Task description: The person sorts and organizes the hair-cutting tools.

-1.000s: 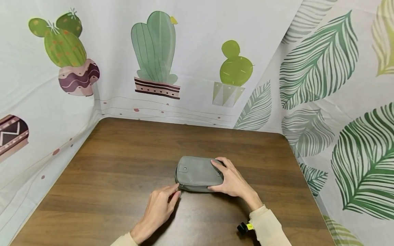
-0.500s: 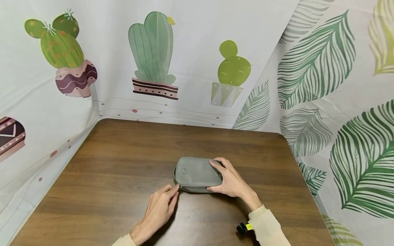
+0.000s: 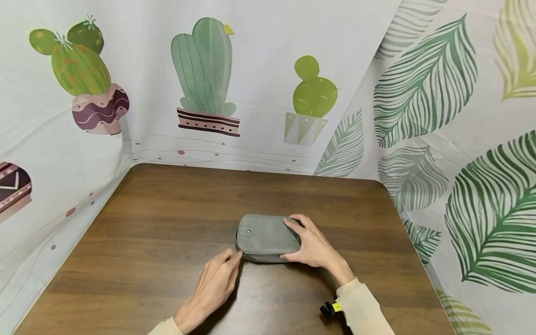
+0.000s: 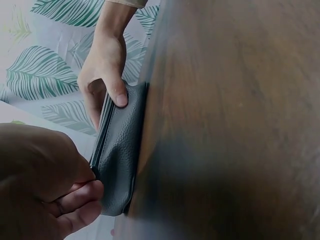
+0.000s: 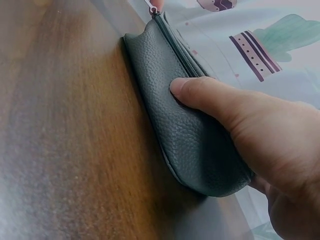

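Observation:
A grey leather zippered pouch (image 3: pixel 268 235) lies on the wooden table in the head view, two small metal studs showing on its top. My right hand (image 3: pixel 313 244) grips its right end, thumb on the near side and fingers over the top. At the near left corner, my left hand (image 3: pixel 215 279) pinches the metal zipper pull (image 5: pixel 153 9), which its fingers mostly hide in the head view. Along the near side runs the zipper (image 5: pixel 182 52), its teeth together between the pull and my right thumb (image 5: pixel 192 90).
The brown wooden table (image 3: pixel 167 200) extends around the pouch on all sides. Printed fabric (image 3: pixel 259 70) with cacti and leaves hangs behind and beside it. A small black object (image 3: pixel 327 310) with a yellow tag sits by the right sleeve.
The head view has shifted slightly. Both hands keep their hold at the same places on the pouch, with no clear movement of the zipper pull.

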The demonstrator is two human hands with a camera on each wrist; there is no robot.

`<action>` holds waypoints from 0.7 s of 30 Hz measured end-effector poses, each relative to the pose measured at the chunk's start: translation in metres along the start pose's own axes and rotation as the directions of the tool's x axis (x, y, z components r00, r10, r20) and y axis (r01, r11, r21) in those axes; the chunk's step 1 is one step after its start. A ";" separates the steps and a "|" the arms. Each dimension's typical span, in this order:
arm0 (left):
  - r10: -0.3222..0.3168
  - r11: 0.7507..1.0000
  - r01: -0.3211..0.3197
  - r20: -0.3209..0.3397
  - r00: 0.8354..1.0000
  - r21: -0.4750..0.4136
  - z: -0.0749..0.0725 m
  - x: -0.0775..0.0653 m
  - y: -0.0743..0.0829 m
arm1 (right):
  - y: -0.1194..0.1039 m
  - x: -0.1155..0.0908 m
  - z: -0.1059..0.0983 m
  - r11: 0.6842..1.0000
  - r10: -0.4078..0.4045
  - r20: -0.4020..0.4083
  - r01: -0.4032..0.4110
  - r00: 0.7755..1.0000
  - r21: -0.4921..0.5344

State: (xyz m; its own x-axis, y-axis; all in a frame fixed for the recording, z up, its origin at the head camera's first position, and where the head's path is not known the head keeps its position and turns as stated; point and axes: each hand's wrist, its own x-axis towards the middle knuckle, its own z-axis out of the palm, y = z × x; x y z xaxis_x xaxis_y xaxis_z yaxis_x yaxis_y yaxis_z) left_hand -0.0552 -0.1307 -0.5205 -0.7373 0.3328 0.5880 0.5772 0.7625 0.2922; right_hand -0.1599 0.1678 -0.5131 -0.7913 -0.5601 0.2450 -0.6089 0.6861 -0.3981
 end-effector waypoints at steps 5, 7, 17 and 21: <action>0.012 1.000 -0.012 0.024 1.000 -0.001 -0.002 0.000 -0.002 | 0.000 0.000 -0.001 1.000 0.002 0.004 -0.002 1.000 0.000; 0.021 1.000 -0.021 0.019 1.000 -0.012 -0.002 0.000 -0.004 | 0.000 0.000 -0.001 1.000 0.004 0.009 -0.004 1.000 -0.001; 0.043 0.999 -0.043 0.000 0.999 0.010 -0.004 0.002 -0.013 | 0.001 0.001 -0.002 1.000 -0.012 0.000 0.012 1.000 0.002; 0.045 0.999 -0.045 -0.019 0.999 0.031 -0.006 0.004 -0.019 | 0.002 0.001 0.001 1.000 -0.026 -0.009 0.026 1.000 -0.012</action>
State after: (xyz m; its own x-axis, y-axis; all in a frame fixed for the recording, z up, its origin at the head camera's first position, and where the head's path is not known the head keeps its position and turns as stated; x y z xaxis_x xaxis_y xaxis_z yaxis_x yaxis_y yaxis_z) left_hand -0.0670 -0.1473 -0.5189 -0.7035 0.3562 0.6150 0.5985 0.7635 0.2424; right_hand -0.1615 0.1682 -0.5140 -0.7755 -0.5738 0.2634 -0.6301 0.6767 -0.3810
